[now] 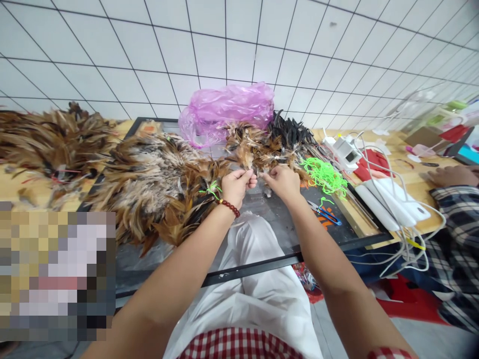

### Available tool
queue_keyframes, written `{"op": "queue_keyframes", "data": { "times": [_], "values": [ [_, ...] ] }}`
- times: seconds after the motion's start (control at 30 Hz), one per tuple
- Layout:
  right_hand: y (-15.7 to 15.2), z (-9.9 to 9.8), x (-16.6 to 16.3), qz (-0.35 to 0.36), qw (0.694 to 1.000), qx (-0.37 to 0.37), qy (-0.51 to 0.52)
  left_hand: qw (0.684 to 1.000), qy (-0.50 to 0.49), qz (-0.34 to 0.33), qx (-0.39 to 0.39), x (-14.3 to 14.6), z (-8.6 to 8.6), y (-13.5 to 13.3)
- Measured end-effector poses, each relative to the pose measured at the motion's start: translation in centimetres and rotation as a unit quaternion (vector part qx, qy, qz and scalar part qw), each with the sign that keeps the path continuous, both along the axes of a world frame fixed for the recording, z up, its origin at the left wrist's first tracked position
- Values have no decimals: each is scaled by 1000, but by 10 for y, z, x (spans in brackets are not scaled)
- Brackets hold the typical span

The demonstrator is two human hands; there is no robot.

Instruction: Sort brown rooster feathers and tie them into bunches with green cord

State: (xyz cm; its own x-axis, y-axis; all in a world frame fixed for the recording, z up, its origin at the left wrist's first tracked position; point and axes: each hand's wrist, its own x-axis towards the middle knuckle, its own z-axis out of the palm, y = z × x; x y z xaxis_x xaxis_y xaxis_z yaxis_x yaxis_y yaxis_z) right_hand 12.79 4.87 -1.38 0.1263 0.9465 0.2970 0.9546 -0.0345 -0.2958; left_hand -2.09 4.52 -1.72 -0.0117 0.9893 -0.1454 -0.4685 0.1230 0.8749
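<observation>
My left hand [238, 187], with a dark red bead bracelet [229, 206] at the wrist, is closed in a pinch. A light brown feather [244, 156] shows just beyond its fingertips; I cannot tell if it is held. Close on the right, my right hand [283, 182] is closed too, thumb and fingers pressed together, with anything in them too small to name. Loose brown feathers [258, 142] lie behind both hands. Beside my left wrist, a green tie [212, 189] binds part of a big heap of brown and whitish feathers [149, 169].
Bright green cord [325, 175] lies right of my hands, near blue-handled thread snips [328, 215]. Black feathers [290, 130] and a pink plastic bag [228, 109] stand by the tiled wall. White cables [406, 249] and a white power strip [389, 202] flank a co-worker's sleeve [454, 209].
</observation>
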Motion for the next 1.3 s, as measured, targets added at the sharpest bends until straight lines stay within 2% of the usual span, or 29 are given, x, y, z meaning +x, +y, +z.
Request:
{"op": "queue_keyframes", "data": {
  "times": [0.1,0.17,0.23,0.3,0.33,0.4,0.5,0.57,0.63,0.7,0.77,0.93,1.03,1.2,1.3],
  "values": [
    [6,-1,2,29,999,-15,23,1000,-2,0,-5,-1,0,0],
    [7,1,7,57,989,-11,136,1000,-9,0,-10,-2,1,-1],
    [6,3,13,88,947,-19,310,1000,-15,-1,-15,-3,2,-1],
    [5,6,18,109,882,-48,457,1000,-14,-6,-16,-3,2,-1],
    [3,7,20,112,857,-60,500,1000,-12,-8,-14,-3,2,-2],
    [2,7,24,104,839,-67,529,1000,-7,-7,-10,-3,2,-2],
    [0,6,30,100,855,-56,505,1000,-7,-4,-8,-2,1,-2],
    [0,5,34,101,878,-50,466,1000,-10,-4,-10,-2,1,-2],
    [0,3,38,70,925,-20,372,1000,-11,-2,-10,-2,2,-2],
    [-1,3,42,27,972,13,233,1000,-10,2,-10,-2,2,-2],
    [-3,5,45,6,990,18,138,1000,-7,3,-9,-1,1,-2],
    [-9,12,45,-37,999,-13,27,1000,-13,10,-8,0,1,-2],
    [-12,16,43,-31,999,-21,-40,1000,-18,12,-12,0,1,-2],
    [-15,21,39,-23,993,-90,-68,999,-11,18,-24,1,4,-2],
    [-15,22,40,-34,993,-113,-25,999,-14,22,-28,1,5,-2]
  ]
}}
